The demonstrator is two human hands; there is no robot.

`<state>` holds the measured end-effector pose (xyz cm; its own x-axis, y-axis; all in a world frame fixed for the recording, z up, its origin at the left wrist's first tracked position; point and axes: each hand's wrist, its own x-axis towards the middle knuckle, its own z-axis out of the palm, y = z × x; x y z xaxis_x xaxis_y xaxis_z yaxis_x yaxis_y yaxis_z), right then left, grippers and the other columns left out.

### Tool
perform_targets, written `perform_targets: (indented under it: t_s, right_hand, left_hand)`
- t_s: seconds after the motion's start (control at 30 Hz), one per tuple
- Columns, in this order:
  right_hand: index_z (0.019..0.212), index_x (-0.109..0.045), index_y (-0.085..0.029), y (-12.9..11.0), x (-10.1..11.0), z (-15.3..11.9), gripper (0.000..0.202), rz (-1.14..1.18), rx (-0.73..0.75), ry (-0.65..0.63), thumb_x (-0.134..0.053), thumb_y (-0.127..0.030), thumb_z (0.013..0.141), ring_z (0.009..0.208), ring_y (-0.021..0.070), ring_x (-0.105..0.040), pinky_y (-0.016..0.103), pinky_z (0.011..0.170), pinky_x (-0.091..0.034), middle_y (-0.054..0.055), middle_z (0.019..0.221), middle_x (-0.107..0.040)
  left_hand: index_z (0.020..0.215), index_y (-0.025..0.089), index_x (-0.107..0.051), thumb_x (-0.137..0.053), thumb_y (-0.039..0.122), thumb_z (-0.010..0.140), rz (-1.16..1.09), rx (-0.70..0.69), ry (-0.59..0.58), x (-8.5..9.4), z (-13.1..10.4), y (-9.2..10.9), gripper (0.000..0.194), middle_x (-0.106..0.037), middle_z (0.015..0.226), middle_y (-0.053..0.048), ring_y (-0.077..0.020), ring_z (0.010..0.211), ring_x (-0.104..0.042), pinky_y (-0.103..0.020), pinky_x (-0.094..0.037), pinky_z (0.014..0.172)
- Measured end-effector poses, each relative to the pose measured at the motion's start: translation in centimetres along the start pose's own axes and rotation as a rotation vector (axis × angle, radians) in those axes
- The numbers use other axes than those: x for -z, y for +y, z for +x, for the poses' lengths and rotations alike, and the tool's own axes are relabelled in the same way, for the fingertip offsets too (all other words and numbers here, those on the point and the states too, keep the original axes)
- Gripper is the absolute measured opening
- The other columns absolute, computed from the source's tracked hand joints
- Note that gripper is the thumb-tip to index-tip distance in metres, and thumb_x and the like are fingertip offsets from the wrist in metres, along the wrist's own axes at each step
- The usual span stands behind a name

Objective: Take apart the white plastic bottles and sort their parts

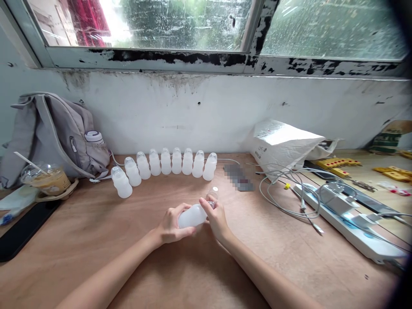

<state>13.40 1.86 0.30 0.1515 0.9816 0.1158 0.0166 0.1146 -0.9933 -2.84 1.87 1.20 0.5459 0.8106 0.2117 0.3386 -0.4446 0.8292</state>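
Left: grey fabric backpack (pixel 53 133) leaning on white wall (pixel 177 116), presumably for support. Nine frosted-white, waisted plastic bottles (pixel 177 162) upright in far curved row, likely keeping our arms' space free. Centre: our left hand (pixel 172 225) wraps tilted, frosted-white tenth bottle (pixel 192 216) above brown wooden bench (pixel 80 231), seemingly steadying it; our right hand (pixel 219 219) grips end by clear domed cap (pixel 213 192), fingers hiding join. Right: long white plastic power strip (pixel 370 245), probably within reach.
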Motion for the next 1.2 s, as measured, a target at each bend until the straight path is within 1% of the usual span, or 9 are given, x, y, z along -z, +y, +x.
perform_targets:
  t_s: [0.13, 0.33, 0.47, 0.67, 0.77, 0.83, 0.97, 1.1, 1.2]
  right_hand:
    - [0.058, -0.033, -0.019, 0.0, 0.0, -0.1, 0.037, 0.013, 0.000, 0.000, -0.057, -0.044, 0.072, 0.045, 0.0070, -0.033, 0.019, 0.040, -0.027, -0.006, 0.050, -0.032]
    - [0.058, -0.034, -0.019, -0.3, 0.1, -0.2, 0.036, 0.010, 0.048, -0.019, -0.056, -0.043, 0.074, 0.045, 0.0076, -0.033, 0.020, 0.041, -0.026, -0.006, 0.050, -0.033]
    - [0.058, -0.036, -0.019, -0.4, 0.2, -0.3, 0.033, 0.019, 0.125, -0.032, -0.055, -0.040, 0.075, 0.047, 0.0075, -0.032, 0.020, 0.043, -0.026, -0.006, 0.051, -0.034]
    - [0.062, -0.042, -0.018, -0.3, 0.3, -0.1, 0.028, 0.084, 0.107, -0.115, -0.056, -0.039, 0.075, 0.050, 0.0084, -0.035, 0.020, 0.046, -0.028, -0.005, 0.054, -0.038]
    - [0.070, -0.048, -0.019, -0.5, 0.4, 0.1, 0.023, 0.113, 0.071, -0.167, -0.057, -0.040, 0.074, 0.056, 0.0099, -0.041, 0.021, 0.050, -0.032, -0.003, 0.062, -0.045]
    - [0.081, -0.051, -0.021, -0.7, 0.5, 0.2, 0.020, 0.155, 0.018, -0.208, -0.057, -0.039, 0.074, 0.062, 0.0111, -0.045, 0.021, 0.053, -0.034, -0.002, 0.070, -0.049]
    - [0.097, -0.048, -0.026, -0.9, 0.7, 0.5, 0.028, 0.223, -0.030, -0.275, -0.058, -0.038, 0.074, 0.062, 0.0112, -0.045, 0.020, 0.052, -0.034, -0.003, 0.073, -0.048]
    - [0.093, -0.048, -0.024, -0.6, 1.0, 0.9, 0.027, 0.230, -0.040, -0.297, -0.057, -0.042, 0.074, 0.054, 0.0083, -0.040, 0.020, 0.045, -0.030, -0.003, 0.073, -0.047]
    - [0.081, -0.047, -0.021, -0.4, 1.2, 1.4, 0.027, 0.259, -0.068, -0.240, -0.054, -0.047, 0.076, 0.044, 0.0051, -0.033, 0.019, 0.040, -0.024, -0.004, 0.067, -0.044]
  left_hand:
    - [0.100, 0.016, -0.053, -0.063, 0.032, 0.062, -0.097, 0.040, -0.026, 0.1, 0.0, 0.2, 0.043, -0.060, 0.080, -0.001, -0.0133, 0.063, -0.053, -0.022, -0.040, 0.056]
    - [0.094, 0.014, -0.055, -0.065, 0.035, 0.060, -0.389, 0.144, -0.054, -0.2, 0.0, 0.0, 0.041, -0.057, 0.076, -0.001, -0.0114, 0.059, -0.051, -0.020, -0.039, 0.048]
    - [0.093, 0.013, -0.053, -0.061, 0.038, 0.060, -0.602, 0.256, -0.137, -0.5, 0.2, -0.2, 0.042, -0.056, 0.063, 0.000, -0.0081, 0.041, -0.044, -0.016, -0.029, 0.031]
    - [0.094, 0.011, -0.051, -0.056, 0.035, 0.065, -0.764, 0.278, -0.195, -0.3, 0.3, -0.7, 0.038, -0.057, 0.058, -0.002, -0.0064, 0.032, -0.041, -0.014, -0.021, 0.024]
    - [0.094, 0.010, -0.052, -0.052, 0.036, 0.067, -0.826, 0.283, -0.202, -0.2, 0.3, -0.9, 0.037, -0.056, 0.058, -0.002, -0.0055, 0.031, -0.039, -0.014, -0.018, 0.024]
    - [0.096, 0.009, -0.052, -0.050, 0.037, 0.069, -0.846, 0.289, -0.195, 0.0, 0.3, -0.9, 0.039, -0.055, 0.058, -0.002, -0.0053, 0.031, -0.039, -0.014, -0.018, 0.025]
    - [0.100, 0.008, -0.052, -0.049, 0.037, 0.070, -0.836, 0.284, -0.174, 0.2, 0.4, -1.0, 0.042, -0.055, 0.059, -0.002, -0.0058, 0.032, -0.039, -0.015, -0.018, 0.026]
    - [0.100, 0.009, -0.051, -0.049, 0.037, 0.070, -0.849, 0.290, -0.172, 0.2, 0.5, -1.1, 0.041, -0.055, 0.060, -0.002, -0.0059, 0.032, -0.039, -0.016, -0.016, 0.026]
    - [0.100, 0.009, -0.051, -0.047, 0.038, 0.070, -0.870, 0.303, -0.180, 0.1, 0.4, -1.2, 0.041, -0.055, 0.059, -0.002, -0.0054, 0.031, -0.038, -0.016, -0.015, 0.026]
